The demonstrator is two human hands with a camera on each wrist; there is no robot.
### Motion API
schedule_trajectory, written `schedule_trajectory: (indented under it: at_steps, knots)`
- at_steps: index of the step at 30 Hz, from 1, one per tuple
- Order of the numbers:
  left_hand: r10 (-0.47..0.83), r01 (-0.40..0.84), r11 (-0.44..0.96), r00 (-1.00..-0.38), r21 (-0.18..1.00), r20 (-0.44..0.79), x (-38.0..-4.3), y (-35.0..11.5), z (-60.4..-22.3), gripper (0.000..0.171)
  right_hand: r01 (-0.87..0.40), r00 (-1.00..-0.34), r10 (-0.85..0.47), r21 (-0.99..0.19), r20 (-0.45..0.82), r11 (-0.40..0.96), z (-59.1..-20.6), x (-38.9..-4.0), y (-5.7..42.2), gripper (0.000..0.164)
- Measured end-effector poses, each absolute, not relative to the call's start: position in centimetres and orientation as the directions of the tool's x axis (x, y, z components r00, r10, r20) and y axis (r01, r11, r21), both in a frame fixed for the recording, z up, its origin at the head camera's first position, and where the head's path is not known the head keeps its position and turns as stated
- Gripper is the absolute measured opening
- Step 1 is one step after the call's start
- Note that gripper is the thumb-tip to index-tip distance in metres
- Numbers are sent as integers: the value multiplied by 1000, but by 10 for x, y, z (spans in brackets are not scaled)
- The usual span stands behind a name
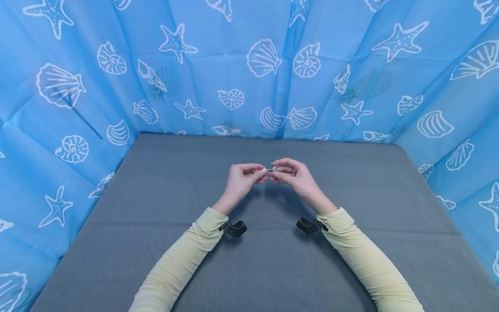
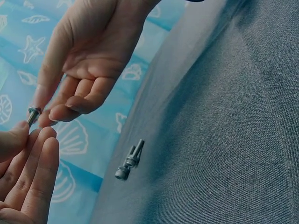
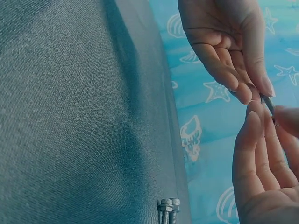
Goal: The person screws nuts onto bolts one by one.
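Raised over the table, both hands meet at a small silver metal bolt. My left hand pinches one end of its shank between thumb and fingers. At the other end, thumb and fingertips of my right hand pinch around a wider, nut-like ring. The right wrist view shows the bolt spanning the short gap between the two hands. Fingertips cover both of its ends, so I cannot tell whether the ring is a nut or the head.
Several similar bolts lie close together on the grey cloth-covered table; the right wrist view catches their heads at its lower edge. In the head view the hands hide them. A blue seashell-print curtain surrounds the table's back and sides.
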State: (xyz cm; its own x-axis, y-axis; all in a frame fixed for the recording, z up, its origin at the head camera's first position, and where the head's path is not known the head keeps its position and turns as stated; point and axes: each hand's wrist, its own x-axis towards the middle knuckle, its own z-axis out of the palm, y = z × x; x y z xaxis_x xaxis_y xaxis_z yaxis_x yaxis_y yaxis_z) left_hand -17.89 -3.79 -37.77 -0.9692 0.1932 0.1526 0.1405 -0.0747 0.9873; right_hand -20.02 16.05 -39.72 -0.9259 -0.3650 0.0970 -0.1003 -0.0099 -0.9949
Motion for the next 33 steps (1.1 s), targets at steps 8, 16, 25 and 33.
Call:
schedule_trajectory:
  at_steps: [8,16,25,33]
  knots:
    - [199,136,-63,-969,989,146,-180,-39,-377,20,-77,-934,-350,-997,73,-3,-396,-200,159,29]
    - [220,144,-19,-965,989,144,-179,-39,-377,19,-55,-945,-327,-996,28,75,-395,-200,157,33]
    - [211,156,-12,-965,988,155,-190,-38,-395,20,-96,-928,-366,-995,75,41,-395,-198,158,31]
    - [177,194,-35,-964,980,197,-195,-36,-408,19,-48,-938,-346,-994,13,93,-394,-199,157,35]
